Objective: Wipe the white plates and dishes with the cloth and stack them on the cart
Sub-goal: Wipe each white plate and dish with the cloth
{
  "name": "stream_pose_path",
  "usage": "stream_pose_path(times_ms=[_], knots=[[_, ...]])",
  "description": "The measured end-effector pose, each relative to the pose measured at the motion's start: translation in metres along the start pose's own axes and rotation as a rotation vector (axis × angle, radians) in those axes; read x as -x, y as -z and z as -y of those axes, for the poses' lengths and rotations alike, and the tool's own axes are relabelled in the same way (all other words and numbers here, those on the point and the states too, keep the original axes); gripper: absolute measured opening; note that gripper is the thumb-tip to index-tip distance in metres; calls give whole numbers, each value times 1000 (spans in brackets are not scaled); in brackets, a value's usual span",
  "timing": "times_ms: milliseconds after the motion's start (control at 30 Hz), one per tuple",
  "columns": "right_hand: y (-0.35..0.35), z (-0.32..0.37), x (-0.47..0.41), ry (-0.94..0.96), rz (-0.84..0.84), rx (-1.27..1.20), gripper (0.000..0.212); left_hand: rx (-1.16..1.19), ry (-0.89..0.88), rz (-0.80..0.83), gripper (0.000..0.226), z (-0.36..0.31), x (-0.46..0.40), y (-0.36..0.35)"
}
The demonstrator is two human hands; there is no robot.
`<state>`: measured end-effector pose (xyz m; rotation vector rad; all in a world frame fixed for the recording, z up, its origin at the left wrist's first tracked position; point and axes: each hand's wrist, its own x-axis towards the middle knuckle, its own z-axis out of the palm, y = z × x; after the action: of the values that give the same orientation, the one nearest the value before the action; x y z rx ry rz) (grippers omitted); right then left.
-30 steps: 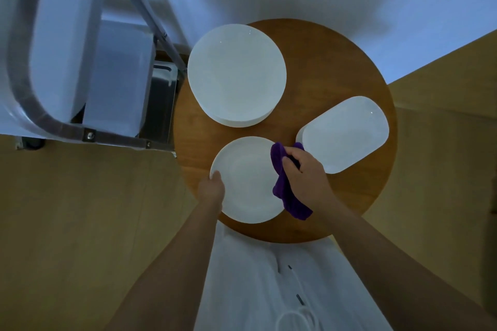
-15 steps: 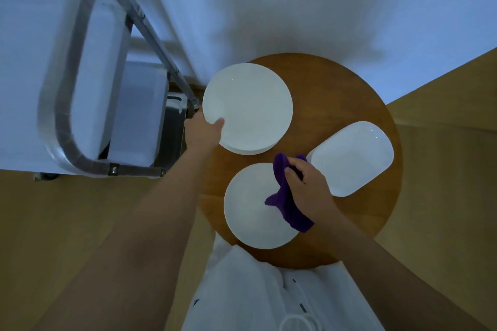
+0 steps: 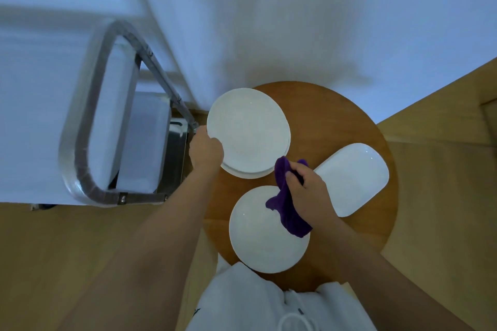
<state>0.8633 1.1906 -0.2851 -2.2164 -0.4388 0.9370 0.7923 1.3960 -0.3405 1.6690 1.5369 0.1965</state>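
The left hand [image 3: 205, 152] curls its fingers round the left rim of the top plate [image 3: 247, 130], thumb lying on the upper face; that plate sits slightly askew on a stack [image 3: 258, 175] whose lower rims peek out at the near edge. The right hand [image 3: 309, 196] is fisted round a purple cloth [image 3: 289, 212], which trails from the fist over the right edge of the near plate [image 3: 265, 236]. No writing or label can be read anywhere. The oblong dish [image 3: 355, 177] lies to the right, its long axis running from near-left to far-right. All the crockery rests on a round wooden table [image 3: 330, 115]. The cart [image 3: 88, 142], a steel-framed trolley with pale shelves, stands just left of the table. The floor [image 3: 443, 196] is light wood and the wall [image 3: 295, 8] behind is white.
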Motion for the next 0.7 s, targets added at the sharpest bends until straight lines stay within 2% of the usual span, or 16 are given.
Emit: stream_pose_path(times_ms=[167,267,333,433,700], knots=[[-1,9,3,-21,-12,-75,30,252,159,108,31,-6,-2,2],[1,15,4,-51,-48,-222,21,420,288,150,33,-8,0,4],[5,22,6,-65,-78,-347,15,468,310,179,36,-6,4,1],[10,34,9,-70,-106,-466,18,478,328,188,45,-6,13,-3],[30,59,11,52,-177,-507,20,740,456,217,47,-15,41,10]])
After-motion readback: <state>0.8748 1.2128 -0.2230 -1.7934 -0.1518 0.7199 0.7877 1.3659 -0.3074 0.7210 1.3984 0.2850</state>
